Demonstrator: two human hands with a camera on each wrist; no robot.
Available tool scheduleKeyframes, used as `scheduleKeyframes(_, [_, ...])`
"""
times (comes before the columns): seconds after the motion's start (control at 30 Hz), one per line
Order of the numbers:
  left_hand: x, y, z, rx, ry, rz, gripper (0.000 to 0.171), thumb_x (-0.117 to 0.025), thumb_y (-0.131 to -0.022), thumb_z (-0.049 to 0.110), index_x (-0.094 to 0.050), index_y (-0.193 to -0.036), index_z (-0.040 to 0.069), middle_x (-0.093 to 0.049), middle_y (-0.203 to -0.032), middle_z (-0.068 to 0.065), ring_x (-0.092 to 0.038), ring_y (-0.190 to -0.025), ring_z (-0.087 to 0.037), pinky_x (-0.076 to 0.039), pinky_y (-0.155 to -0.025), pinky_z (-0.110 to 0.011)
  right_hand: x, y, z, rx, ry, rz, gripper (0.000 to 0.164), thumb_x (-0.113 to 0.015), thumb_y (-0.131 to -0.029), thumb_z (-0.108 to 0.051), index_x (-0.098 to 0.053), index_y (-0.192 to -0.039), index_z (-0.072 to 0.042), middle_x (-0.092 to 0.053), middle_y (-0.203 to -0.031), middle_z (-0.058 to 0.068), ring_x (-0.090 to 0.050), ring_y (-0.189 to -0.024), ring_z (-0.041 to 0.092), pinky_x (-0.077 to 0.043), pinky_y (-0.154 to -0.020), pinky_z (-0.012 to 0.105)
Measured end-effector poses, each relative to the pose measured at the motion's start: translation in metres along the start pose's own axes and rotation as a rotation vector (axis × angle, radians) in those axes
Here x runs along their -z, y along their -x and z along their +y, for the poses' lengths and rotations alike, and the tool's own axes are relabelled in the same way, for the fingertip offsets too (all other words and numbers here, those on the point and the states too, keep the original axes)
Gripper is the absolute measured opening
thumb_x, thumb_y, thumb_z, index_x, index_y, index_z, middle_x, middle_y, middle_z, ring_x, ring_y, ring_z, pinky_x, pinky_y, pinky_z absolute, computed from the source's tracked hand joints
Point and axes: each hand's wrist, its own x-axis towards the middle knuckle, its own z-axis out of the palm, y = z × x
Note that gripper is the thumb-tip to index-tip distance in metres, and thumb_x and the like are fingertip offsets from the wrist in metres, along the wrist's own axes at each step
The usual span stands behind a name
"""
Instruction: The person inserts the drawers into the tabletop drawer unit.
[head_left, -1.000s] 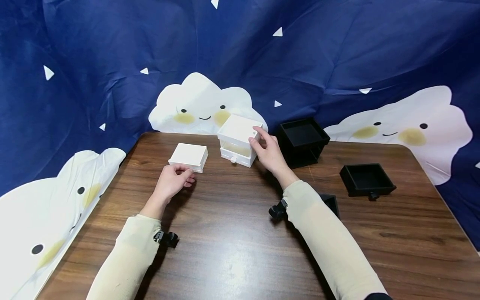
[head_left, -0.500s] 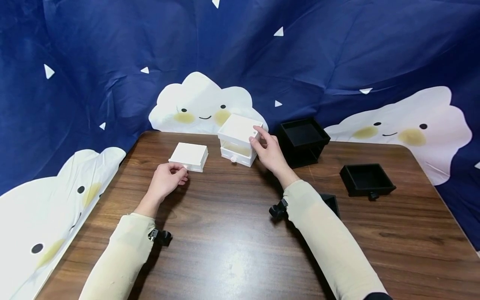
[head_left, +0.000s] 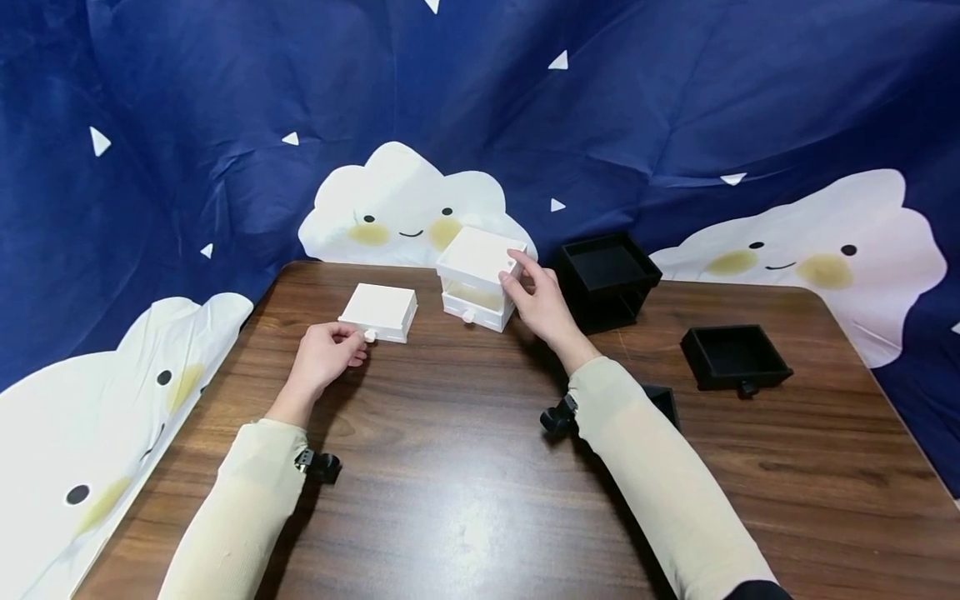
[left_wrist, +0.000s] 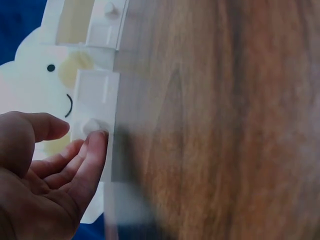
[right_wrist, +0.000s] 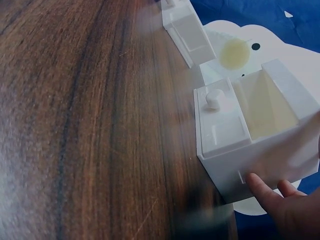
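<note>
Head view showed a wood-grain tabletop (head_left: 465, 500) whose far edge ran behind the cabinets, against a blue cloth (head_left: 600, 108). A white cabinet (head_left: 476, 254) stood near that edge, with a white drawer (head_left: 378, 307) to its left and a narrow gap between the two. In front of both, a broad stretch of wood lay between the forearms. A black cabinet (head_left: 609, 265) stood just to the right of the white one, limiting the room beside the right hand (head_left: 542, 304).

Compared with half a second earlier, the left hand (head_left: 326, 358) had drifted slightly left, and the drawer's round knob (head_left: 370, 336) had come into fuller view. The right hand and both cabinets had kept their places. The left fingers were loosely bent at the knob; in the left wrist view one fingertip met it while another digit stood apart. The right fingers were spread, resting on the white cabinet's top corner and right side.

The white cabinet held a lower drawer (head_left: 476, 310) pushed in, beneath a hollow upper bay. The white drawer's top was too bright to read its inside. A black drawer (head_left: 731, 385) showed its dark floor, well to the right; another black piece (head_left: 663, 404) was partly hidden by the right sleeve (head_left: 660, 475).
</note>
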Motion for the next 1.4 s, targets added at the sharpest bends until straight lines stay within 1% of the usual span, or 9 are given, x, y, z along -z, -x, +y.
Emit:
scheduleKeyframes(0.1, [0.0,-0.004,-0.002,0.015,0.018,-0.023,0.031,-0.059,-0.105,0.007,-0.068,-0.119,-0.019,-0.077,-0.095,-0.028,-0.074,-0.07,-0.008,-0.065,-0.068,-0.024,0.001,-0.001,0.0,0.01,-0.001,0.005,0.054,-0.061,-0.111,-0.032,-0.049,-0.162,-0.017,-0.048,-0.148,0.03,-0.061,-0.136,0.044,-0.053,-0.115,0.054])
scheduleKeyframes(0.3, [-0.002,-0.009,-0.002,0.078,0.094,-0.09,0.035,-0.061,-0.107,0.01,-0.066,-0.122,-0.022,-0.075,-0.081,-0.011,-0.073,-0.066,-0.009,-0.065,-0.066,-0.025,0.001,-0.002,0.0,0.015,-0.007,0.012,0.054,-0.062,-0.111,-0.031,-0.05,-0.161,-0.017,-0.049,-0.148,0.03,-0.062,-0.135,0.044,-0.053,-0.115,0.053])
scheduleKeyframes(0.47, [-0.005,-0.014,-0.003,0.132,0.14,-0.121,0.039,-0.064,-0.107,0.014,-0.064,-0.123,-0.022,-0.073,-0.076,-0.007,-0.072,-0.061,-0.008,-0.065,-0.064,-0.026,0.001,-0.001,0.001,0.016,-0.002,0.01,0.054,-0.061,-0.111,-0.032,-0.05,-0.162,-0.017,-0.049,-0.148,0.03,-0.057,-0.138,0.043,-0.052,-0.116,0.054])
scheduleKeyframes(0.6, [-0.009,-0.017,-0.004,0.147,0.155,-0.13,0.041,-0.064,-0.107,0.015,-0.064,-0.124,-0.022,-0.072,-0.075,-0.006,-0.072,-0.06,-0.008,-0.065,-0.062,-0.026,0.0,0.0,0.002,0.017,-0.006,0.012,0.054,-0.061,-0.111,-0.032,-0.05,-0.162,-0.017,-0.048,-0.148,0.031,-0.059,-0.136,0.045,-0.053,-0.115,0.055])
scheduleKeyframes(0.8, [-0.01,-0.017,-0.006,0.164,0.192,-0.113,0.038,-0.06,-0.11,0.013,-0.062,-0.124,-0.022,-0.073,-0.073,-0.004,-0.072,-0.059,-0.006,-0.064,-0.062,-0.024,-0.001,0.0,0.002,0.018,-0.014,0.013,0.054,-0.061,-0.111,-0.031,-0.05,-0.162,-0.016,-0.048,-0.148,0.031,-0.056,-0.139,0.043,-0.052,-0.116,0.054])
scheduleKeyframes(1.0, [-0.01,-0.016,-0.009,0.142,0.232,-0.08,0.039,-0.055,-0.111,0.012,-0.059,-0.13,-0.022,-0.074,-0.077,-0.004,-0.073,-0.062,-0.006,-0.064,-0.065,-0.023,0.0,0.0,0.002,0.029,-0.015,0.018,0.054,-0.062,-0.111,-0.03,-0.051,-0.161,-0.016,-0.049,-0.148,0.031,-0.054,-0.14,0.042,-0.052,-0.116,0.054])
scheduleKeyframes(1.13, [-0.01,-0.015,-0.009,0.142,0.267,-0.054,0.039,-0.054,-0.111,0.012,-0.058,-0.132,-0.022,-0.075,-0.081,-0.004,-0.073,-0.067,-0.005,-0.064,-0.068,-0.021,0.0,0.0,0.001,0.034,-0.014,0.015,0.054,-0.062,-0.111,-0.029,-0.05,-0.161,-0.015,-0.049,-0.147,0.031,-0.053,-0.14,0.043,-0.052,-0.117,0.054])
scheduleKeyframes(1.27, [-0.008,-0.015,-0.011,0.16,0.333,-0.035,0.035,-0.054,-0.111,0.011,-0.059,-0.128,-0.019,-0.076,-0.085,-0.005,-0.074,-0.071,-0.004,-0.065,-0.071,-0.021,0.0,0.0,0.001,0.033,-0.014,0.016,0.054,-0.062,-0.111,-0.029,-0.05,-0.161,-0.015,-0.049,-0.147,0.031,-0.054,-0.14,0.043,-0.052,-0.117,0.054])
scheduleKeyframes(1.4, [-0.008,-0.015,-0.012,0.186,0.415,-0.023,0.028,-0.056,-0.11,0.009,-0.059,-0.123,-0.016,-0.076,-0.082,-0.003,-0.075,-0.07,-0.005,-0.065,-0.072,-0.022,0.0,0.0,0.001,0.031,-0.012,0.02,0.053,-0.061,-0.111,-0.03,-0.051,-0.161,-0.015,-0.049,-0.146,0.031,-0.052,-0.141,0.042,-0.052,-0.117,0.053])
